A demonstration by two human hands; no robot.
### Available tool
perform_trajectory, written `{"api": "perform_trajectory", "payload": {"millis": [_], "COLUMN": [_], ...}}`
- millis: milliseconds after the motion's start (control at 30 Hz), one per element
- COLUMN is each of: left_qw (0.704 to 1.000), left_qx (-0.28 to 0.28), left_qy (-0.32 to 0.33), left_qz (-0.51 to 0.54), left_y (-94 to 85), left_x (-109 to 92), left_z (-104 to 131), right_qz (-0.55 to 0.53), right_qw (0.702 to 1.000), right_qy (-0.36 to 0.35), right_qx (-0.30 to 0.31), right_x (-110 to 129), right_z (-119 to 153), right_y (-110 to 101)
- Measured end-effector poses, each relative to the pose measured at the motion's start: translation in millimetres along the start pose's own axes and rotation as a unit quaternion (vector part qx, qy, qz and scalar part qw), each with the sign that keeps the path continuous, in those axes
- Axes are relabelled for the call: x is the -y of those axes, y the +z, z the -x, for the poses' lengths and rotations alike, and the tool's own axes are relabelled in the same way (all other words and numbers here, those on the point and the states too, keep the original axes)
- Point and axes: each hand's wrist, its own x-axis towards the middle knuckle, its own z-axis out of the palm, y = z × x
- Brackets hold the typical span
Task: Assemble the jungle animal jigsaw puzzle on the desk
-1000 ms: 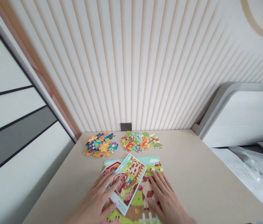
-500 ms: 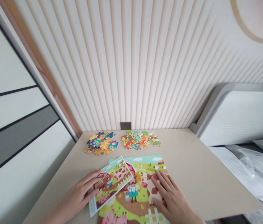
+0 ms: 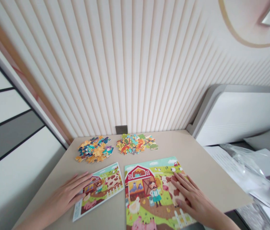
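The left hand (image 3: 70,192) hides part of the card (image 3: 103,189), the right hand (image 3: 192,198) part of the puzzle (image 3: 146,202), cut off below.

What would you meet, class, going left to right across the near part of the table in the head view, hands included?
Left hand → picture card → farm puzzle → right hand.

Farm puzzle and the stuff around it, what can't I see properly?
All in the head view:
- Farm puzzle: bottom cut off by the picture's edge; part of the cow under the right hand.
- Picture card: partly under the left hand; lettering too small.
- Piece piles: lower pieces under others.
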Motion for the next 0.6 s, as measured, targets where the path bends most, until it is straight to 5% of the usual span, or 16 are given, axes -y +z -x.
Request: {"api": "perform_trajectory", "payload": {"millis": [200, 367, 467, 600], "left_qw": [1.000, 0.996, 0.992, 0.981], "left_qx": [0.015, 0.021, 0.006, -0.007], "left_qy": [0.021, 0.081, 0.124, 0.194], "left_qz": [0.005, -0.022, -0.017, 0.005], "left_y": [-13.7, -30.3, -36.7, -34.6], "left_x": [-6, -34, -64, -113], "left_z": [-18, -61, -108, -190], "right_qz": [0.016, 0.039, 0.048, 0.037], "right_qw": [0.999, 0.998, 0.995, 0.988], "right_qy": [0.029, 0.055, 0.076, 0.085], "right_qx": [0.008, 0.001, -0.051, -0.123], "right_x": [-52, -79, -56, 13], "right_z": [22, 36, 34, 16], "right_y": [-9, -20, -14, 20]}}
